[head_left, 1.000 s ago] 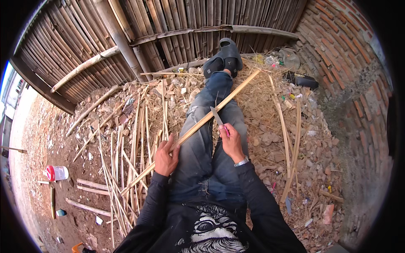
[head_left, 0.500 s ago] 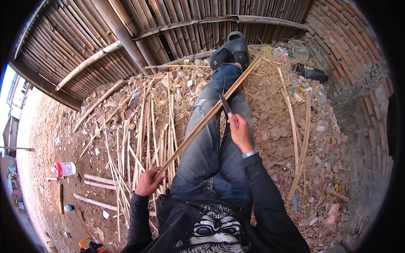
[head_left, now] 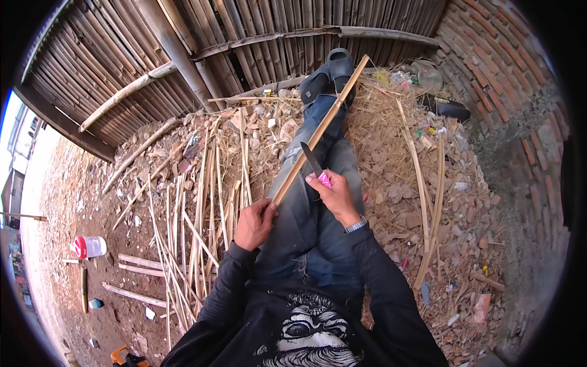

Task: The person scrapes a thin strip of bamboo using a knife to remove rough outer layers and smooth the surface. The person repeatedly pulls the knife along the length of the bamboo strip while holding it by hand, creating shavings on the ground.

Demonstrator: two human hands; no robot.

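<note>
My left hand (head_left: 255,224) grips the near end of a long split bamboo strip (head_left: 324,125). The strip slants away over my outstretched legs (head_left: 293,208), its far end beside my crossed feet in dark clogs (head_left: 340,64). In my right hand (head_left: 338,197) is a knife (head_left: 312,160) with a dark blade and a pink handle. Its blade points up and to the left, close against the strip's right edge; whether it touches, I cannot tell. My right fingers are closed around the handle, a metal-banded watch on that wrist.
Several cut bamboo strips (head_left: 202,214) lie in a loose bundle to my left, with short poles (head_left: 139,293) beside them. A white tub with a red lid (head_left: 90,247) stands farther left. More strips (head_left: 439,208) lie at right, before a brick wall (head_left: 526,116). A bamboo wall (head_left: 269,55) rises beyond my feet.
My left hand has moved up and right, pushing the bamboo strip farther away past my feet. The knife and right hand have shifted slightly left and nearer to me.
</note>
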